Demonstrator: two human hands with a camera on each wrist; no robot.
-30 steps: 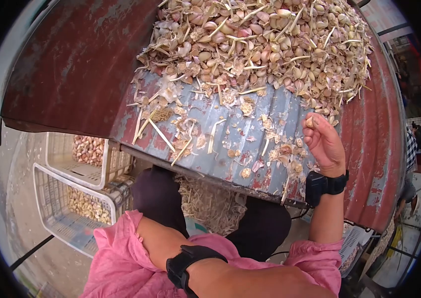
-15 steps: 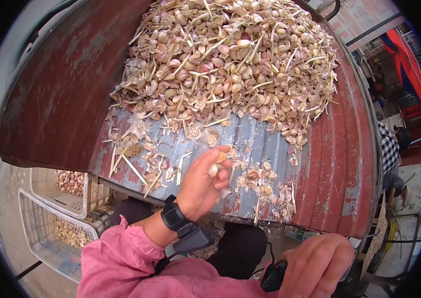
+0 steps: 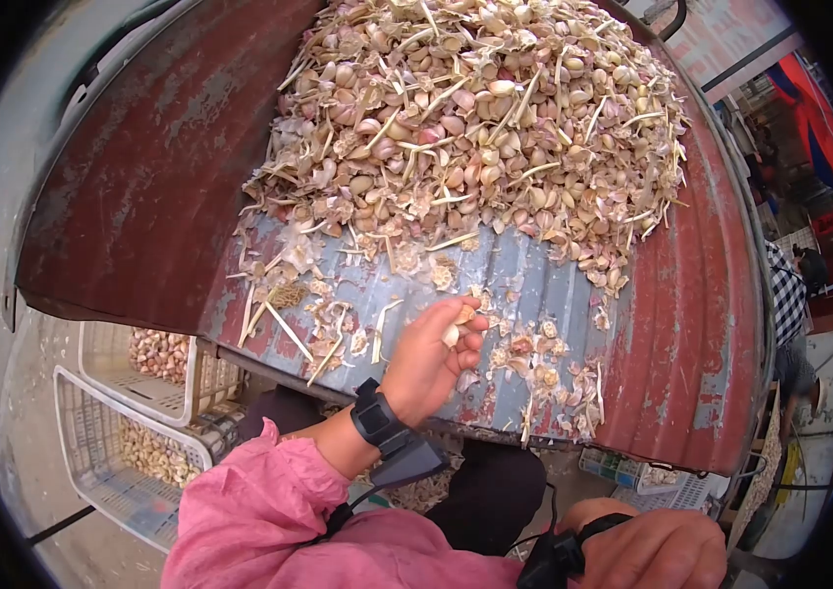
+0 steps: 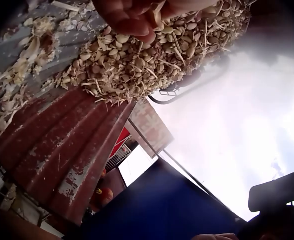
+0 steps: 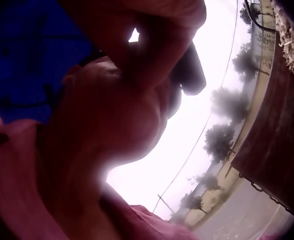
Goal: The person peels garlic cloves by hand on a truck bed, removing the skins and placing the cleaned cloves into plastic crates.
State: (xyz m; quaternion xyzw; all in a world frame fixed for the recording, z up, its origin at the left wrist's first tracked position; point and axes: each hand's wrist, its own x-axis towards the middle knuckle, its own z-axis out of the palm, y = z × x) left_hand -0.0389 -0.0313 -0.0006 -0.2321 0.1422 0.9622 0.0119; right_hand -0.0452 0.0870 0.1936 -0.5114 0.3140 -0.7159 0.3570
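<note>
A person's left hand (image 3: 433, 355) is pinching a garlic clove (image 3: 456, 325) between thumb and fingertips, its grip closed on the clove just above the worn grey strip of a corrugated metal sheet (image 3: 151, 187) that is serving as a bench. The garlic heap (image 3: 475, 118) is filling the upper middle of the sheet, its lower fringe lying near the hand, with skins and stalks (image 3: 323, 324) trailing toward the near edge. Bare red metal is lying open on both sides of the heap. The right hand (image 3: 657, 550) is hanging low beyond the near edge; whether its grip is clenched cannot be told. White crates (image 3: 107, 393) of cloves are sitting under the left edge.
</note>
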